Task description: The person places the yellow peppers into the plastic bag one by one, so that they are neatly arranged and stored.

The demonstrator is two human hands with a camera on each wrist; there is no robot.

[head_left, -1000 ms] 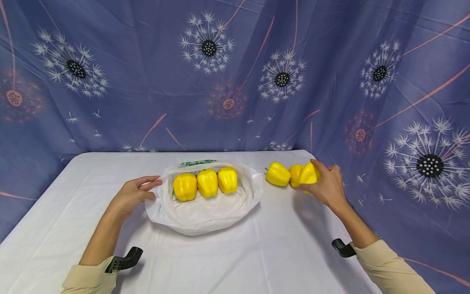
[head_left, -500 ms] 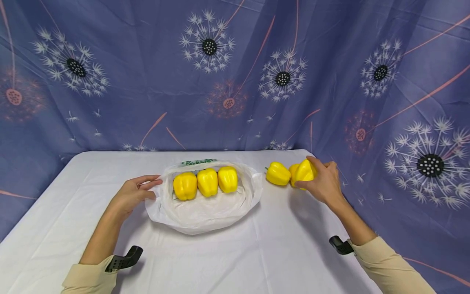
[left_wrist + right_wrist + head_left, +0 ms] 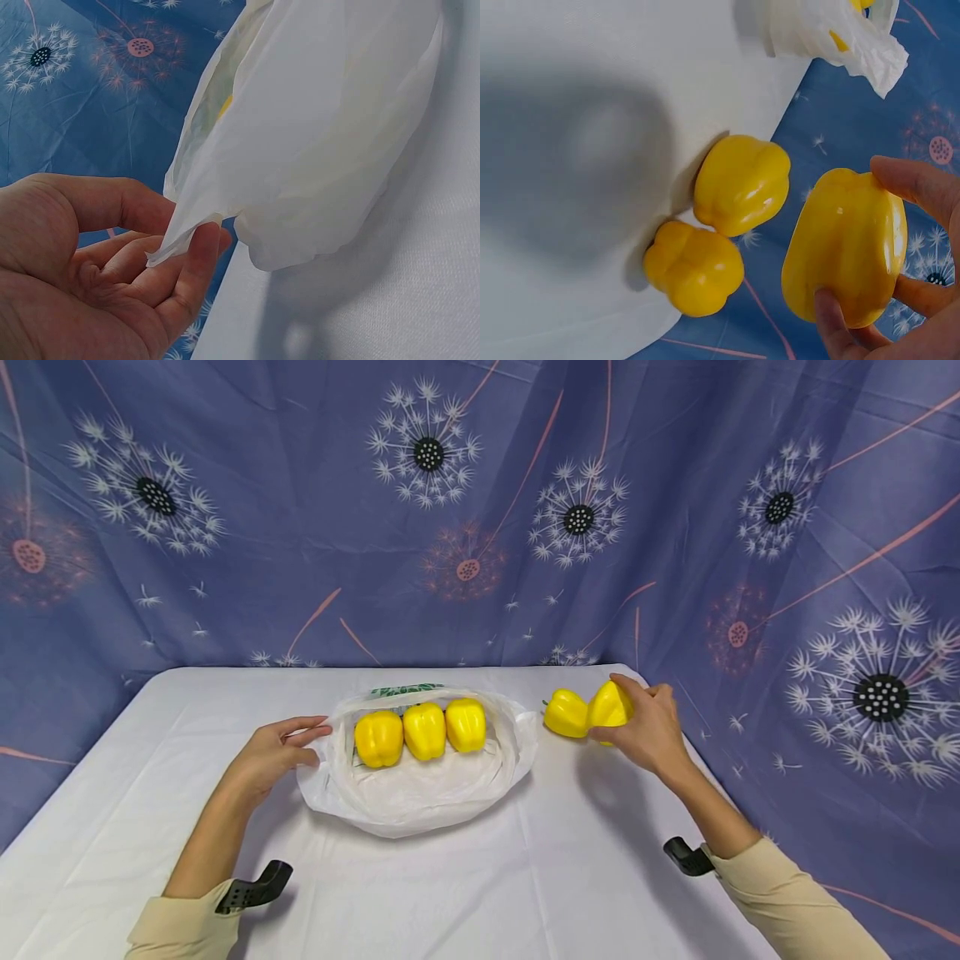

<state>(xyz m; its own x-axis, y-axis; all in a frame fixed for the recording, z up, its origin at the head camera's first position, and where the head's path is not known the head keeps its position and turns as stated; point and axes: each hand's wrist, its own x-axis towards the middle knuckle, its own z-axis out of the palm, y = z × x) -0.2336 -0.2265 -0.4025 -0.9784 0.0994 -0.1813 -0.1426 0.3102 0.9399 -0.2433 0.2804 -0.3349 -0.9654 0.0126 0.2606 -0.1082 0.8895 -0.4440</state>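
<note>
A white plastic bag [image 3: 427, 822] lies with its mouth spread wide, and inside it three yellow bell peppers [image 3: 424, 732] sit in a row. My left hand [image 3: 262, 762] pinches the bag's left edge; in the left wrist view a fold of the bag [image 3: 187, 232] runs between thumb and fingers. My right hand [image 3: 649, 732] grips another yellow bell pepper [image 3: 847, 247], raised off the table. Two more yellow bell peppers [image 3: 742, 184] rest on the table under it; in the head view the held one hides one of them.
A white cloth covers the table [image 3: 480, 893]. Behind and to the right hangs a blue curtain [image 3: 315, 510] with a dandelion print. The loose peppers lie near the table's back right corner.
My right hand has shifted left with the bell pepper, which now covers the one behind it in the head view. The left hand and the bag stay put.
</note>
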